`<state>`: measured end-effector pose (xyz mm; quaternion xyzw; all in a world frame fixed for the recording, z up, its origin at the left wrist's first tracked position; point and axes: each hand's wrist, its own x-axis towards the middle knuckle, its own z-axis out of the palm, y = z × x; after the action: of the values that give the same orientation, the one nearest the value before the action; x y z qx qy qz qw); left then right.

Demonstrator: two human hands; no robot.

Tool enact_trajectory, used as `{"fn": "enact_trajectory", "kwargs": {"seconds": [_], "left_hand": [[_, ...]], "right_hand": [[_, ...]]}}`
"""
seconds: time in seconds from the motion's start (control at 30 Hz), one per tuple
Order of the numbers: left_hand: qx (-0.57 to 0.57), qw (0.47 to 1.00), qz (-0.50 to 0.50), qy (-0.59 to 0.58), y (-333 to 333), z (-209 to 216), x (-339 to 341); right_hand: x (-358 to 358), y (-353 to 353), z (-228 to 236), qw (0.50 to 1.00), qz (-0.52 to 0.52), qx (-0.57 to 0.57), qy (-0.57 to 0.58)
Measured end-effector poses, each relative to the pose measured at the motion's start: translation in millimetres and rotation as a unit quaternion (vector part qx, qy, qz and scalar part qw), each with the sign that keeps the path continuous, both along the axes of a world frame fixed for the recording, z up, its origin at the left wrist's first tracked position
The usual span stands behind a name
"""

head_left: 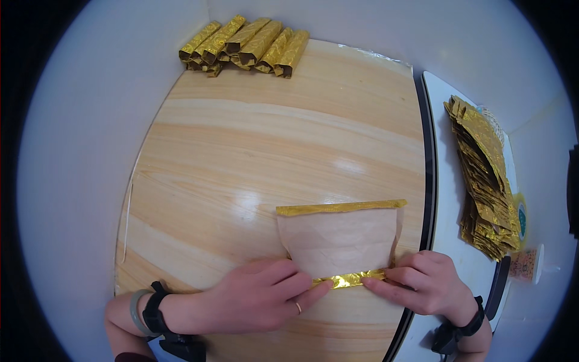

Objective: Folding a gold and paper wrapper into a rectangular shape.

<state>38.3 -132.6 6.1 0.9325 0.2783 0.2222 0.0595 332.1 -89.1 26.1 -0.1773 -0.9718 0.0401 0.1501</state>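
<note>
Along the near edge of the sheet, our left hand and right hand pinch the gold strip. We should press both ends evenly (no skew).

Black wrist straps (two), grey-green bangle, gold ring

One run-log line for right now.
sheet: brown side up | left hand: on near fold, left end | right hand: on near fold, right end | tubes: stacked, far left | pile: at right
</note>
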Motion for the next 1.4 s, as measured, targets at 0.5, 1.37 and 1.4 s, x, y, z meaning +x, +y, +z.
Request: {"fn": "enact_trajectory", "kwargs": {"seconds": [0.5, 1.37, 1.4], "left_hand": [[-0.021, 0.999, 0.017, -0.018, 3, -1, 6], [-0.081, 0.995, -0.027, -0.045, -9, -7, 4], [-0.081, 0.995, -0.03, -0.045, -9, -7, 5]], "right_hand": [[-2, 2, -3, 0.998, -0.014, -0.049, 0.027], [-1, -7, -4, 0.999, -0.013, -0.041, 0.008], [-2, -7, -7, 0.998, -0.022, -0.055, 0.022]]}}
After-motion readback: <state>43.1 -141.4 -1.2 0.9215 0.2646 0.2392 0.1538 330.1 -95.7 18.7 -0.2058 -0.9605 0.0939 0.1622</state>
